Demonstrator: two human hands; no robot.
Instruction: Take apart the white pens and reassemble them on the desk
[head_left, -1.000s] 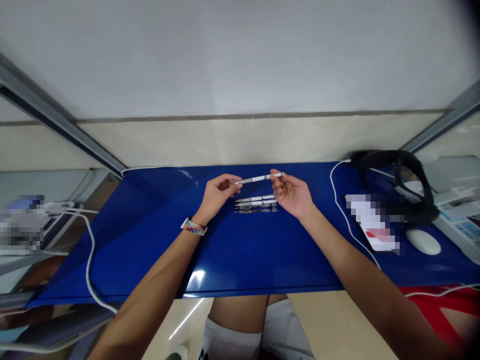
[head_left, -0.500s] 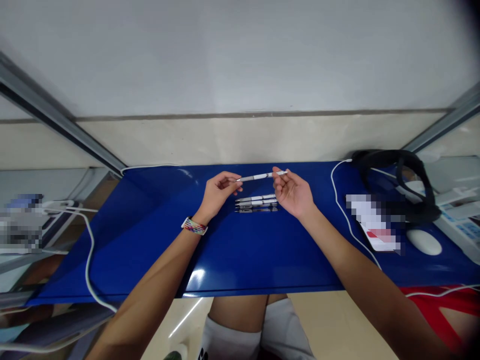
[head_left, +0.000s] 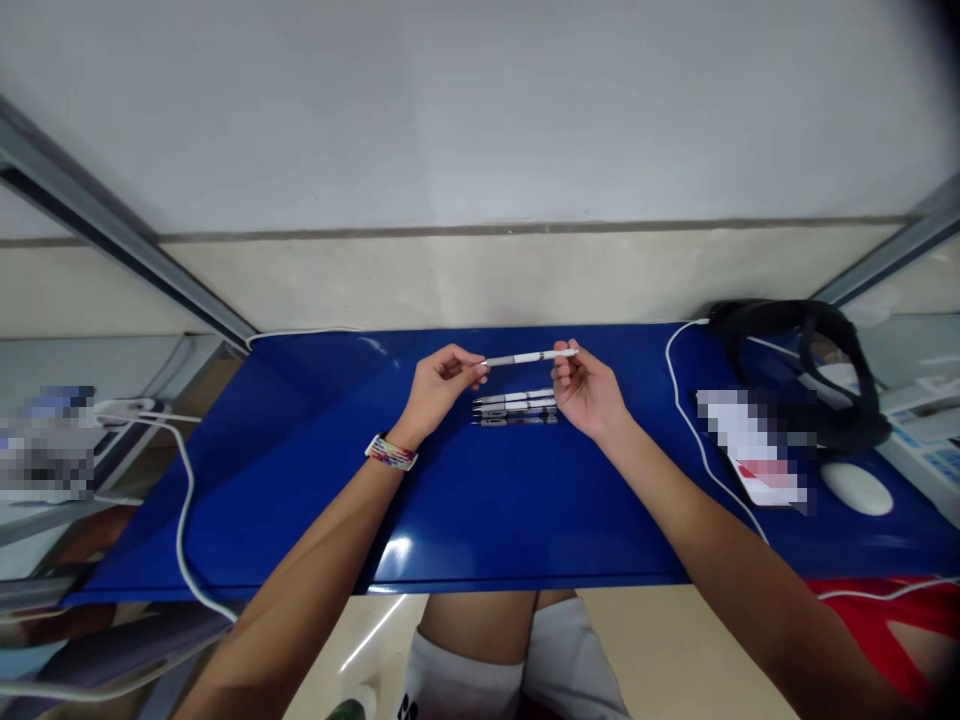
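A white and grey pen point(head_left: 527, 358) is held level above the blue table point(head_left: 480, 500). My left hand point(head_left: 448, 385) pinches its grey tip end between thumb and fingers. At the white push-button end, my right hand point(head_left: 589, 388) is closed, thumb and fingertips around the pen. Below the held pen lies a row of several pens point(head_left: 514, 407) on the table, side by side with their tips pointing left. The right fingers hide part of the row's right ends.
On the right lie a phone point(head_left: 757, 455), a white mouse point(head_left: 857, 487), a black headset-like strap point(head_left: 806, 370) and a white cable point(head_left: 684, 410). Another white cable point(head_left: 184, 500) hangs at the left edge. A wall point(head_left: 480, 285) stands behind the table.
My right fingers have closed in nearer the pen's end, and more of its white barrel shows. The row of pens stays as it was. The view has shifted slightly.
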